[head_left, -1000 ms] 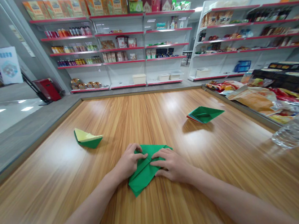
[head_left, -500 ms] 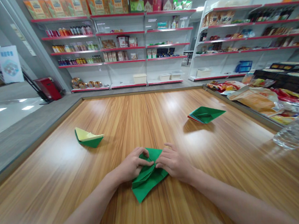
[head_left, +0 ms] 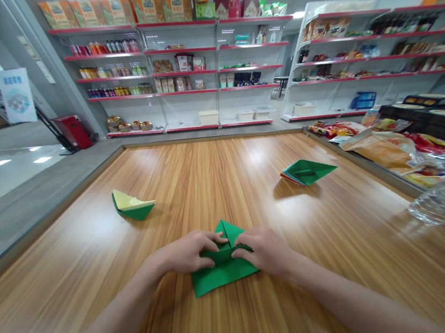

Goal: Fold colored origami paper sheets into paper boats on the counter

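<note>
A folded sheet of green paper (head_left: 225,275) lies on the wooden table in front of me, a pointed flap at its far side and a wide flat part at its near side. My left hand (head_left: 195,250) grips its left part, fingers bent over the crease. On the right part, my right hand (head_left: 263,248) pinches the folded edge, thumb nearest me. Both hands hide portions of the paper. Farther off to the left sits a yellow and green paper boat (head_left: 134,205). A stack of folded paper with green on top (head_left: 308,171) rests to the right.
Along the right table edge lie snack bags (head_left: 382,149), black boxes (head_left: 435,116) and a clear plastic bottle (head_left: 438,202) on its side. Stocked shelves (head_left: 182,74) stand beyond the wooden table (head_left: 215,173). A red hand truck (head_left: 72,132) stands at the far left.
The green paper has turned slightly and its near part now lies flatter, with a straight fold across the middle. Both hands have shifted a little nearer to me, and the left thumb has come down.
</note>
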Tool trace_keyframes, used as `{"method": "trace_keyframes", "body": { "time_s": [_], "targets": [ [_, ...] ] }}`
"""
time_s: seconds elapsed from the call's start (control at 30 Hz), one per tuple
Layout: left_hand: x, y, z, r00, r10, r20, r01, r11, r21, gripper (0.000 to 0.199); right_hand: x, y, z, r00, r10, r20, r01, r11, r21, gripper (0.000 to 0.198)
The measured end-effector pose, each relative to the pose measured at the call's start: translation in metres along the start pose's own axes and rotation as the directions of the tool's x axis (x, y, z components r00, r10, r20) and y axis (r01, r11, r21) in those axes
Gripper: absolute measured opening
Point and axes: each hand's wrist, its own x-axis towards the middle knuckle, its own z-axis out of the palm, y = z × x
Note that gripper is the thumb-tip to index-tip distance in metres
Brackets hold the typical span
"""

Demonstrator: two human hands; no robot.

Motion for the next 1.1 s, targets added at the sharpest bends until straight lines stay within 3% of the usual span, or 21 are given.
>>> {"method": "trace_keyframes", "body": {
  "time_s": [0.07,0.13,0.23,0.3,0.4,0.5,0.63,0.8,1.1],
  "targets": [
    [0.000,-0.001,-0.001,1.000,-0.020,-0.023,0.020,1.000,0.010,0.010,0.001,-0.001,-0.003,0.998,0.030,0.056,-0.028,0.999,-0.030,0.023],
    [0.000,-0.007,0.001,0.987,-0.090,-0.133,0.098,0.994,0.054,0.015,0.003,0.001,-0.004,0.993,0.090,0.073,-0.084,0.994,-0.074,0.024],
    [0.003,-0.022,0.011,0.919,-0.171,-0.355,0.219,0.970,0.101,0.027,0.006,0.006,-0.002,0.980,0.189,0.067,-0.178,0.974,-0.142,0.024],
    [0.006,-0.031,0.020,0.884,-0.171,-0.435,0.231,0.969,0.089,0.029,0.007,0.009,0.000,0.972,0.226,0.059,-0.215,0.965,-0.152,0.024],
    [0.012,-0.035,0.034,0.851,-0.201,-0.486,0.309,0.939,0.152,0.029,0.006,0.014,0.007,0.965,0.263,0.007,-0.260,0.957,-0.132,0.026],
    [0.018,-0.030,0.045,0.816,-0.197,-0.544,0.430,0.834,0.344,0.034,0.006,0.018,0.014,0.943,0.313,-0.117,-0.330,0.925,-0.190,0.038],
    [0.023,-0.024,0.055,0.831,-0.109,-0.545,0.437,0.735,0.519,0.037,0.006,0.019,0.018,0.929,0.339,-0.148,-0.369,0.884,-0.288,0.049],
    [0.024,-0.024,0.055,0.838,-0.111,-0.535,0.405,0.783,0.472,0.051,0.006,0.021,0.013,0.945,0.313,-0.098,-0.328,0.921,-0.210,0.054],
    [0.022,-0.034,0.049,0.800,-0.166,-0.576,0.338,0.919,0.205,0.043,0.004,0.027,0.015,0.937,0.322,-0.135,-0.331,0.942,-0.050,0.053]
  ]
}}
